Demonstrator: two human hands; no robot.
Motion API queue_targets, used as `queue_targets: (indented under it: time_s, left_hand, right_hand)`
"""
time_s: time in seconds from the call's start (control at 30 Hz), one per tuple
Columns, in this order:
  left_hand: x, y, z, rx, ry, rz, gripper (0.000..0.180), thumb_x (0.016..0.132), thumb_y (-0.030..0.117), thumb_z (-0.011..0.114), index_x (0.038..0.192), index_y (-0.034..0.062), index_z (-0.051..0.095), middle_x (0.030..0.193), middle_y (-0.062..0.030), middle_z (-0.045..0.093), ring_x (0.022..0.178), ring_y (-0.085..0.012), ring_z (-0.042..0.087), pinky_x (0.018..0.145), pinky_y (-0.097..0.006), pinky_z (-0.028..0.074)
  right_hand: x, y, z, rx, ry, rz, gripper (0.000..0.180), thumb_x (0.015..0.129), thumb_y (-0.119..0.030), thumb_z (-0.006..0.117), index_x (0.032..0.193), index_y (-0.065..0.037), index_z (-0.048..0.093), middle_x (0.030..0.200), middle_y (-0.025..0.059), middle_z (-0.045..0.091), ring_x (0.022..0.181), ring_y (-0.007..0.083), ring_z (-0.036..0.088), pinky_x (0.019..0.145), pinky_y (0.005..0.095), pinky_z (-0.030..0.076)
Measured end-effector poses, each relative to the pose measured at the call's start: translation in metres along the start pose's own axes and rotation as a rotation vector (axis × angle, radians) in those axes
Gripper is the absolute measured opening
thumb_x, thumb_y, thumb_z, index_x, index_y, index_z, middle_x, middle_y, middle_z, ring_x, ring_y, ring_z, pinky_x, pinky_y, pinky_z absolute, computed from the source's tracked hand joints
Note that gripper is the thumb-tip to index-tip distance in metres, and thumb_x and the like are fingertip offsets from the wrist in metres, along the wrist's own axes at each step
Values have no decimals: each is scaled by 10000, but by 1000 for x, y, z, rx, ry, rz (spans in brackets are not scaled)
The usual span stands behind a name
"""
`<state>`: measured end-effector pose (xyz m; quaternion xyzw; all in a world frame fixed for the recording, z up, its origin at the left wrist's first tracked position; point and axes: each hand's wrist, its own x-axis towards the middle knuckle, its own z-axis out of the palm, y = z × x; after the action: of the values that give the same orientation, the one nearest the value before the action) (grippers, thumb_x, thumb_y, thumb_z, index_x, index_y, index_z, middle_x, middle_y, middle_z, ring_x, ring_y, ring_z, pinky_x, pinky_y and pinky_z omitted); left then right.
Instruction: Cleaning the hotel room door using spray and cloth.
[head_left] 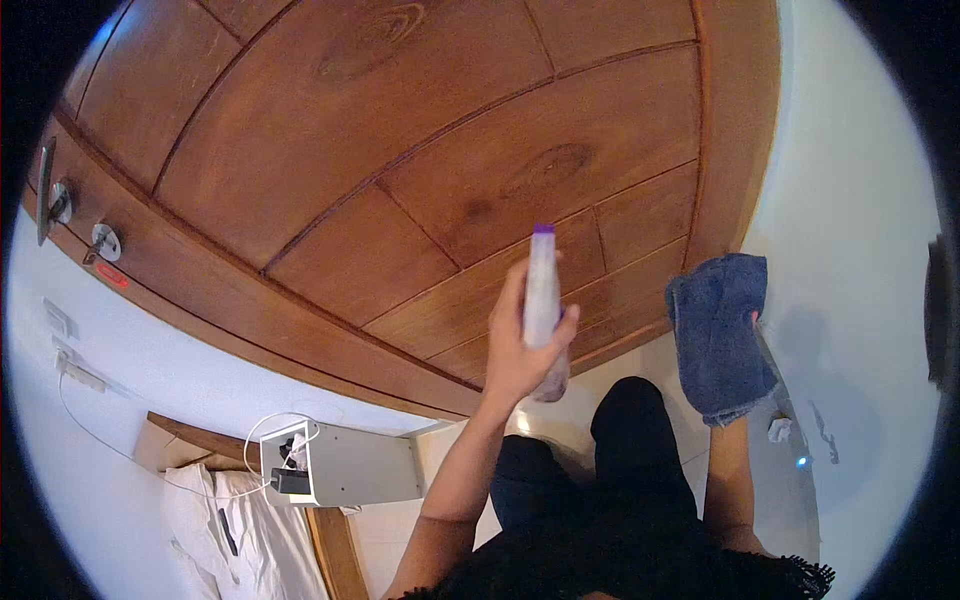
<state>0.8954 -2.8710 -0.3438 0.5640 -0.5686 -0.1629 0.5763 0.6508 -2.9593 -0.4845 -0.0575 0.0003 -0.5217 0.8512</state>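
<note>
My left hand (517, 345) is raised in front of a large wooden door (420, 170) and grips a pale spray bottle (543, 300) with a purple top, held upright close to the door's lower panels. My right hand is wrapped in a blue cloth (720, 335) at the door's right edge, next to the white wall; only a bit of a finger shows beside the cloth. Both forearms rise from the lower edge. My dark trouser legs (620, 450) stand below on the pale floor.
The door's metal handle and lock (60, 205) sit at the far left. A white box-shaped unit (345, 465) with a cable and a dark device stands at lower left beside a bed with white sheets (240, 530). The white wall (850, 250) fills the right side.
</note>
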Motion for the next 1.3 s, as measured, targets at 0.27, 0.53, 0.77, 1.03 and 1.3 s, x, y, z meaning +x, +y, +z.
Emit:
queue_targets:
  time_s: [0.27,0.53,0.77,1.03,1.3]
  left_hand:
    - [22,-3,-5,3,176,2,272,803,119,647,1034,28,536,877,-47,585,745,-107,539,667,-261,453]
    - [-16,-1,-74,18,391,25,359,818,52,621,1155,14,502,979,-48,565,788,-107,538,708,-252,457]
    - [-73,-22,-94,54,402,-48,506,791,84,651,1245,-2,446,1099,-92,567,792,-102,526,722,-238,440]
    - [-166,-45,-104,-47,483,-413,566,778,150,689,1242,-34,423,838,-42,564,770,-119,546,772,-272,441]
    - [-210,-33,-113,-2,545,-442,565,759,191,708,1205,-38,446,770,-47,563,745,-137,544,756,-288,439]
  right_hand:
    - [5,1,-1,-8,-30,8,575,917,-493,418,1256,-32,477,1224,129,536,1089,289,513,951,368,407]
    - [58,20,34,-146,-409,21,552,928,-477,408,1246,-33,484,1223,120,538,1099,264,505,968,352,392]
    - [146,111,146,-1737,-216,-1251,683,776,-192,625,1395,-187,336,1513,64,138,1393,250,109,1101,493,108]
    - [128,188,62,-2269,-921,-1444,687,676,-222,659,1309,-372,438,1477,6,262,1359,307,204,1020,665,100]
    - [149,216,165,-2021,-606,-1441,639,723,-226,652,1313,-356,443,1482,10,252,1382,297,144,1038,639,64]
